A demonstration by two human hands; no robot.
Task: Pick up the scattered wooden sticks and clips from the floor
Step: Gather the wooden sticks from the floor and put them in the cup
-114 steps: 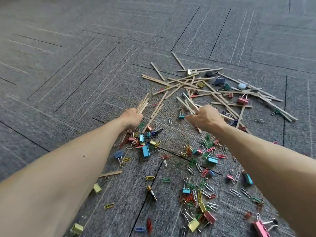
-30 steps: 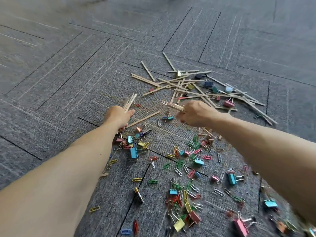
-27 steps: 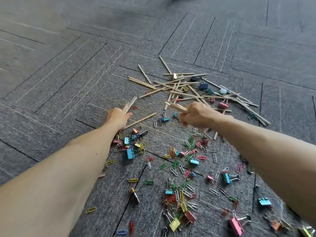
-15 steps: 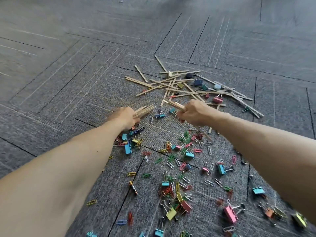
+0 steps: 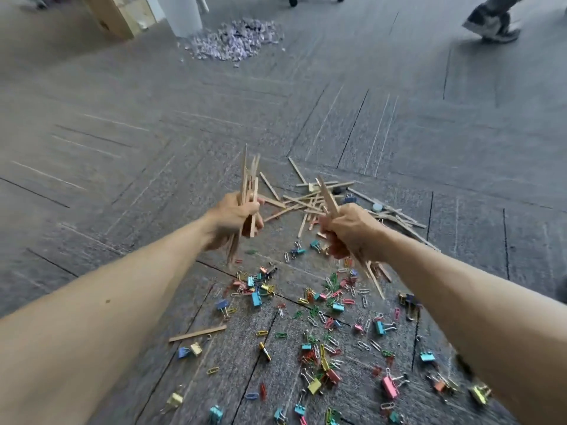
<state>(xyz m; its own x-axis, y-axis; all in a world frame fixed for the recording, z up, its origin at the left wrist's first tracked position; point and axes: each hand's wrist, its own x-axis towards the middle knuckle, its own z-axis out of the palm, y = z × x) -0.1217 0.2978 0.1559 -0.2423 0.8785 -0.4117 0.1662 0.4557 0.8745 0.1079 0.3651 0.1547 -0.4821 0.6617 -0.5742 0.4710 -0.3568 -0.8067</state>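
Note:
My left hand (image 5: 233,223) grips a bundle of wooden sticks (image 5: 250,182) held upright above the carpet. My right hand (image 5: 349,230) grips a second bundle of sticks (image 5: 326,193) that slants up to the left and pokes out below the fist. Beyond both hands a loose pile of sticks (image 5: 310,204) lies crisscrossed on the floor. One single stick (image 5: 198,333) lies near my left forearm. Coloured paper clips and binder clips (image 5: 322,305) are scattered over the carpet below and between my arms.
Grey carpet tiles (image 5: 122,148) cover the floor. A heap of shredded paper (image 5: 234,41) lies far ahead beside a white post (image 5: 182,13) and a wooden panel (image 5: 113,13). A person's shoe (image 5: 494,23) is at the top right. A small battery (image 5: 264,351) lies among the clips.
Both hands have lifted off the floor with their stick bundles, the left bundle turning upright. The view has tilted up, showing the shredded paper and a shoe.

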